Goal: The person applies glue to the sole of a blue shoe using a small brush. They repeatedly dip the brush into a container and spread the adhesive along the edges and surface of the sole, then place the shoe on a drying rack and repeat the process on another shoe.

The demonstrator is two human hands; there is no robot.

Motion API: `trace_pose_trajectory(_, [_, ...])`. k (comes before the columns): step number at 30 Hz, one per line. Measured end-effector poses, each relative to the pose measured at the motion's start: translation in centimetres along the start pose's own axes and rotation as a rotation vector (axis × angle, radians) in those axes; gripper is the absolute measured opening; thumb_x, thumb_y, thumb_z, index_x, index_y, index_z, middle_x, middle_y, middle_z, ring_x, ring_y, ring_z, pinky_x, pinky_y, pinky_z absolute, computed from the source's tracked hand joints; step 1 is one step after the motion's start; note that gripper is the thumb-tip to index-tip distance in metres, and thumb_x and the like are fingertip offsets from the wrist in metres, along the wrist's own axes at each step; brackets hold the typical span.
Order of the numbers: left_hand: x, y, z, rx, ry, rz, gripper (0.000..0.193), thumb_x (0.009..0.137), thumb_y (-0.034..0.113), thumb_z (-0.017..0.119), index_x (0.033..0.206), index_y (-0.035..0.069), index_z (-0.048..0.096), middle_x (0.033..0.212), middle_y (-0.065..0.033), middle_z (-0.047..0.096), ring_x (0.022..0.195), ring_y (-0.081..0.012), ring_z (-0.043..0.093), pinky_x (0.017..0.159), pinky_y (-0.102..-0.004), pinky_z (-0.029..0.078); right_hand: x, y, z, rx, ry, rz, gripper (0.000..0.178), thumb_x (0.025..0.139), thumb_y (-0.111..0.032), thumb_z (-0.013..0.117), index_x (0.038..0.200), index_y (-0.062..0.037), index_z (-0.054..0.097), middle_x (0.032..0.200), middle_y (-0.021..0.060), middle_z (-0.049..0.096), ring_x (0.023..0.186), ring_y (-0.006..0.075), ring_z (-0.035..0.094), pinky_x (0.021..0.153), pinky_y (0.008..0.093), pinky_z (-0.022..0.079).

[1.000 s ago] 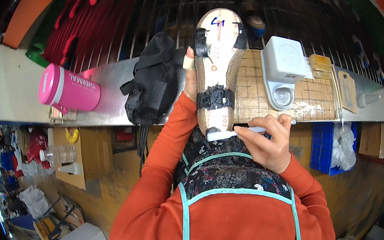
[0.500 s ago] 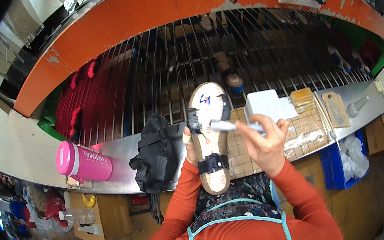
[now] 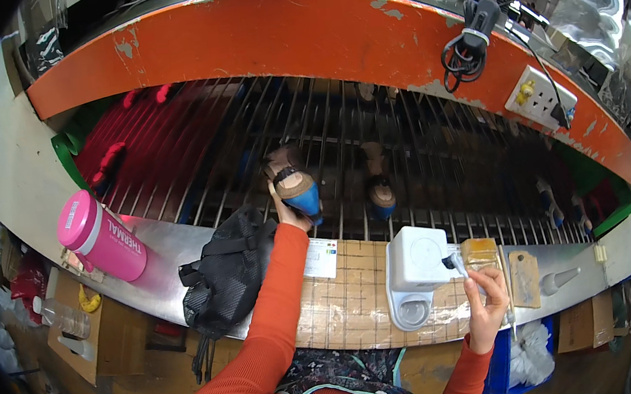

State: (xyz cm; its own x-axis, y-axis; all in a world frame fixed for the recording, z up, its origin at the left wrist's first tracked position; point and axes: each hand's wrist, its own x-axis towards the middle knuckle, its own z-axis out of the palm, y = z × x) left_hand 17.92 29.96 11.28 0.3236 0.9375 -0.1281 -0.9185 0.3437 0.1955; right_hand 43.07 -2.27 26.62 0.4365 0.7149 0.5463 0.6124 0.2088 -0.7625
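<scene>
My left hand is stretched out over the rod rack and closed around a shoe on a blue last. The last's blue heel end faces me, and the shoe's far part is dark and hard to make out. Pinched in my right hand is a small pale-handled brush with a dark tip. Its tip is beside a white square dispenser, which has a clear round cup at its front. Another shoe on a blue last rests on the rods to the right of my left hand.
On the ledge are a pink thermos, a black mesh bag, taped cardboard, an amber block and a white nozzle bottle. Beyond the rods runs an orange beam with a power socket.
My left hand has carried the shoe from in front of me out over the rods. The brush in my right hand has left the sole and moved right, beside the white dispenser. The view has shifted.
</scene>
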Motion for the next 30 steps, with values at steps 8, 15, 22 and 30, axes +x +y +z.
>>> trace_pose_trajectory(8, [8.8, 6.5, -3.7, 0.307, 0.354, 0.373, 0.082, 0.091, 0.072, 0.03, 0.146, 0.011, 0.038, 0.143, -0.0096, 0.049, 0.126, -0.0266, 0.051, 0.106, -0.042, 0.04, 4.3, 0.7, 0.8, -0.094, -0.092, -0.028, 0.013, 0.083, -0.001, 0.069, 0.095, 0.0016, 0.072, 0.088, 0.0082, 0.059, 0.083, 0.0162, 0.055, 0.074, 0.0279, 0.045])
trace_pose_trajectory(15, [5.7, 8.4, -4.1, 0.343, 0.723, 0.603, 0.054, 0.095, 0.045, 0.046, 0.135, 0.009, 0.049, 0.135, -0.0089, 0.05, 0.118, -0.0256, 0.051, 0.095, -0.049, 0.047, 15.2, 5.7, 10.5, -0.136, -0.485, -0.033, 0.033, 0.101, -0.024, 0.046, 0.086, 0.0013, 0.062, 0.079, 0.0153, 0.057, 0.074, 0.029, 0.057, 0.069, 0.0364, 0.044])
trace_pose_trajectory(22, [6.2, 9.4, -6.7, 0.095, 0.695, 0.482, 0.077, 0.086, 0.066, 0.044, 0.141, 0.012, 0.036, 0.137, -0.016, 0.043, 0.116, -0.0385, 0.05, 0.093, -0.0541, 0.049, 19.4, 14.1, 22.7, -0.608, -0.962, -0.007, 0.08, 0.075, -0.063, 0.065, 0.108, 0.0091, 0.059, 0.114, 0.0275, 0.062, 0.105, 0.0427, 0.06, 0.092, 0.0412, 0.047])
trace_pose_trajectory(30, [5.2, 7.1, -1.8, 0.236, 1.0, 0.332, 0.096, 0.085, 0.069, 0.042, 0.149, 0.036, -0.021, 0.161, -0.0126, 0.001, 0.135, -0.0538, 0.028, 0.109, -0.0706, 0.018, 19.7, 16.6, 24.7, -0.44, -0.811, 0.189, 0.077, 0.058, -0.042, 0.08, 0.112, 0.0091, 0.059, 0.096, 0.0239, 0.067, 0.085, 0.0345, 0.068, 0.073, 0.0378, 0.057])
